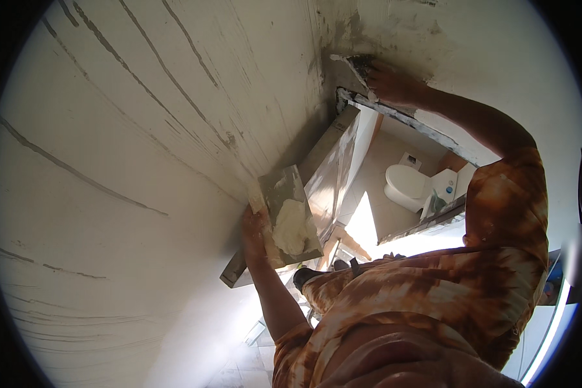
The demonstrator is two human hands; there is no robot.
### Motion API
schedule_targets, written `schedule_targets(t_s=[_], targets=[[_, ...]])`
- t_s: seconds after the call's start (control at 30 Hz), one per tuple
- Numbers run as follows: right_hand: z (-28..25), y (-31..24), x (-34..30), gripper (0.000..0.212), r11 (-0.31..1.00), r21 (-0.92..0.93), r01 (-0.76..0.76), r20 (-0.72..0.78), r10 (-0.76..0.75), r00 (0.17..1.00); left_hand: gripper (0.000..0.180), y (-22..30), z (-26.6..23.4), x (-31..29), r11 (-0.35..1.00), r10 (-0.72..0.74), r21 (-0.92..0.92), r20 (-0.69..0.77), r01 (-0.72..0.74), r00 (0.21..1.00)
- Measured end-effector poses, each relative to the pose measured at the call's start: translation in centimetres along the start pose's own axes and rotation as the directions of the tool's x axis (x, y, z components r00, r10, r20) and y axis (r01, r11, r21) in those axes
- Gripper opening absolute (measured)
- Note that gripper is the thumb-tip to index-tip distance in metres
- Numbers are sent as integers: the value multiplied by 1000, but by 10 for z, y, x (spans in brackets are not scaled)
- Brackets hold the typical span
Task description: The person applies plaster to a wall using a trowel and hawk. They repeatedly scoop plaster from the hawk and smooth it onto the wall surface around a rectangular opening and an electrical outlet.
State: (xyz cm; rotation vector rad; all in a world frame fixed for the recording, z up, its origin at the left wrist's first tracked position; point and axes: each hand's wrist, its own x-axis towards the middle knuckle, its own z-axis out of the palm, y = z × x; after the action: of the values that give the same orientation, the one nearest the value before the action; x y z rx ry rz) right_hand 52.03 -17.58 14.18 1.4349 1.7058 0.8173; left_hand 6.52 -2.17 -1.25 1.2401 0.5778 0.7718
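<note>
My left hand [255, 231] is closed around the pale handle side of a flat rectangular plastering trowel [279, 178]. A thick lump of cream-coloured plaster [293, 226] rests on its grey blade. Raised to the far right, my right hand [392, 84] grips a putty knife [360, 64] close to the wall corner, above a door frame. Pale plaster coats the knife's edge. My fingers hide much of its handle, and I cannot tell whether the blade touches the wall.
A wall [123, 149] with dark streaks fills the left. Below my right arm, a plaster-smeared door frame [407, 121] opens onto a room with a white toilet [407, 184]. A grey door [330, 143] stands ajar under the trowel. My foot [306, 277] shows far below.
</note>
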Motion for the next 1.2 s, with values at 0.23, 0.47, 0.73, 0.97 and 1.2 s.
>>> schedule_targets(t_s=[0.23, 0.47, 0.73, 0.97, 1.2], targets=[[-19, -17, 12, 19, 999, -28, -15, -376, 3, 927, 44, 8, 12, 0, 983, -37, -178, 2, 37, 999], [1, 4, 23, 15, 995, -100, -32, -167, 15, 986, 41, 12, 14, -3, 988, -34, -150, -23, 30, 999], [-18, -23, 6, 13, 996, -67, -55, -329, 30, 944, 41, 3, 11, 2, 989, -22, -150, 2, 22, 1000], [-9, -4, 37, 13, 993, -113, 32, -294, -64, 954, 39, 12, 14, -2, 976, -68, -203, 26, 72, 997], [-16, -24, -2, 13, 993, -59, -100, -189, 87, 978, 37, 5, 11, 2, 981, -53, -187, 27, 57, 998]])
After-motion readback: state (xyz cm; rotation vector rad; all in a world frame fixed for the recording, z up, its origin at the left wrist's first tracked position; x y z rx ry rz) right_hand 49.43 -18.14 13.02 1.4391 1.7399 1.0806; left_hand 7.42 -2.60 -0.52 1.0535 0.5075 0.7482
